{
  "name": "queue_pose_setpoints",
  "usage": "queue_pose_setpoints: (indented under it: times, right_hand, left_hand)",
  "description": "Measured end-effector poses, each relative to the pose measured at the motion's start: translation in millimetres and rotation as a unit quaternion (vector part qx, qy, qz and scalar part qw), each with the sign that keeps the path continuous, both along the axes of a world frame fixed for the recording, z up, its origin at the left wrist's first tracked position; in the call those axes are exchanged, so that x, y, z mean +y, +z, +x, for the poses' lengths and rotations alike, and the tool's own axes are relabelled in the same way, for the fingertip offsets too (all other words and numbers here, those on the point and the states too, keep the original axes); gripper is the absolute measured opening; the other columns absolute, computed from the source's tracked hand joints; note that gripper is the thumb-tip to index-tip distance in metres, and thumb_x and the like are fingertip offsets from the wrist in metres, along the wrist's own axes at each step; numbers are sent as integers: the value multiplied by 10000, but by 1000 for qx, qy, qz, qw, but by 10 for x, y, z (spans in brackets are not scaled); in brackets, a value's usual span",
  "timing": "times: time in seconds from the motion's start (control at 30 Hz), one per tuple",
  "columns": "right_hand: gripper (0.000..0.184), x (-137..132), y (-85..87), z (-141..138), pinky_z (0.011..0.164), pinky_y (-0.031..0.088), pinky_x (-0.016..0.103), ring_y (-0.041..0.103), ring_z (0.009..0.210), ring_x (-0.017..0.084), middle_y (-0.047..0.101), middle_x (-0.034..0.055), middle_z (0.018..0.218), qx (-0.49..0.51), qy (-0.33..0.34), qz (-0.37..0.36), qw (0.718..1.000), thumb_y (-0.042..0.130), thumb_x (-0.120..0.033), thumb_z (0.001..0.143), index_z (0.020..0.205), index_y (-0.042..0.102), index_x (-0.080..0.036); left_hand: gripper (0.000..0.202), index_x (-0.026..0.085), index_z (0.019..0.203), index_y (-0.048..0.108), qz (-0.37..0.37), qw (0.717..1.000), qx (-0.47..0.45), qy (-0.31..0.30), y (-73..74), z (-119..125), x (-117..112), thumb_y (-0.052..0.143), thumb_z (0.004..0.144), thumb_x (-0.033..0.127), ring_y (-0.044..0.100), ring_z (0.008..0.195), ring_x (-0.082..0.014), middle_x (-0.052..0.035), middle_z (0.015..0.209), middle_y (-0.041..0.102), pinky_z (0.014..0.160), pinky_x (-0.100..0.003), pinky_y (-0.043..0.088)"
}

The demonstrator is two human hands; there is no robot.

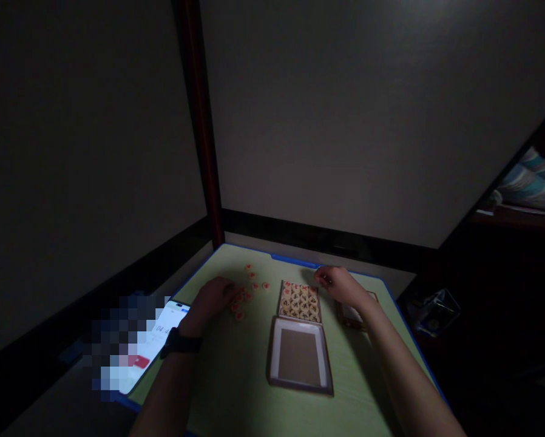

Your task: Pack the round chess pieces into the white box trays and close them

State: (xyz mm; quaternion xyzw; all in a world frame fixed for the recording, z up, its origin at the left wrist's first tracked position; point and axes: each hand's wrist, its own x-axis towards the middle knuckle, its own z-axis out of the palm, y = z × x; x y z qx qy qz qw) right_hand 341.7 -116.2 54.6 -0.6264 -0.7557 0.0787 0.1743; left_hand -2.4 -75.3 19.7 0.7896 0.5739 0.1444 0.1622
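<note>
My left hand (214, 297), with a dark watch on its wrist, reaches over loose red-marked Chinese chess pieces (240, 316) left of centre. Its fingers curl down at the edge of that group, and whether a piece lies between them is hidden by the dim light. An open hinged box (298, 388) rests in the middle. Rows of round pieces (301, 305) fill its far half, black-marked ones nearer and red-marked ones at the back; the near half is a framed lid. Beside the box's far right corner, my right hand (338, 283) has its fingers curled into a pinch, contents unclear.
All this is on a pale green table (236, 376) with a blue rim. A lit phone (147, 346) lies along the left edge. Another flat brown-edged case (352, 315) is partly under my right forearm. Walls meet behind the table, and a clear bag (436, 312) is to the right.
</note>
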Motion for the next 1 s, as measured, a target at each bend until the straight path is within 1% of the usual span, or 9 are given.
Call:
queue_pose_setpoints:
  times: [0.07,0.2,0.33,0.5,0.6,0.7,0.8,0.87,1.0]
  right_hand:
    - [255,-1,2,6,648,371,242,618,701,175,734,79,790,0,-1,2,1000,512,-35,771,813,730,-160]
    - [273,-3,17,-8,648,363,238,599,685,164,721,69,772,-3,3,-7,1000,485,-18,738,781,717,-156]
    - [278,-13,55,-30,641,347,237,577,677,158,705,58,746,-12,11,-19,1000,465,-8,705,744,697,-155]
    - [268,-27,85,-39,639,348,239,557,657,155,693,47,722,-5,13,-21,1000,463,-24,687,724,687,-166]
    - [273,-27,80,-37,640,356,234,558,652,151,688,35,716,6,17,-18,1000,458,-23,679,721,683,-173]
    - [277,-24,67,-35,624,346,232,554,644,147,678,26,705,8,17,-18,1000,450,-14,668,715,672,-174]
    - [274,-20,54,-34,624,341,237,556,649,150,675,31,708,3,16,-17,1000,449,-10,673,715,668,-169]
    - [270,-16,43,-35,631,343,240,561,657,154,679,38,718,4,17,-16,1000,452,-10,680,718,672,-164]
    - [275,-4,17,-34,638,349,244,567,671,162,685,47,735,5,17,-16,1000,460,-9,683,734,684,-160]
  left_hand:
    - [349,169,985,747,3,1000,-5,-2,-23,-5,14,510,920,416,650,957,-234,-114,1033,724,833,-306,455]
    - [313,169,933,738,-2,1000,-11,8,-58,-32,52,467,937,326,649,947,-225,-109,1015,724,825,-305,452]
    - [300,165,889,736,-7,999,-20,26,-45,-36,54,463,921,287,655,941,-228,-112,1001,732,824,-312,458]
    - [366,178,984,747,-59,992,-108,-30,11,-37,-18,537,875,458,671,876,-230,-73,965,749,783,-314,483]
    - [385,166,980,744,-69,990,-114,-43,12,-27,-52,590,830,486,660,830,-231,-63,894,744,739,-308,482]
    - [324,165,955,743,-47,993,-93,-53,-20,2,-54,606,819,425,648,828,-227,-62,876,731,743,-305,476]
    - [262,174,969,744,-16,995,-77,-67,-63,50,-31,581,835,328,649,900,-227,-78,982,728,805,-305,471]
    - [251,177,986,744,-3,996,-60,-66,-87,90,-13,572,834,278,648,935,-228,-89,1041,721,829,-304,467]
    - [259,169,1000,744,4,998,-36,-53,-100,142,-7,556,832,227,652,947,-227,-98,1050,714,836,-304,469]
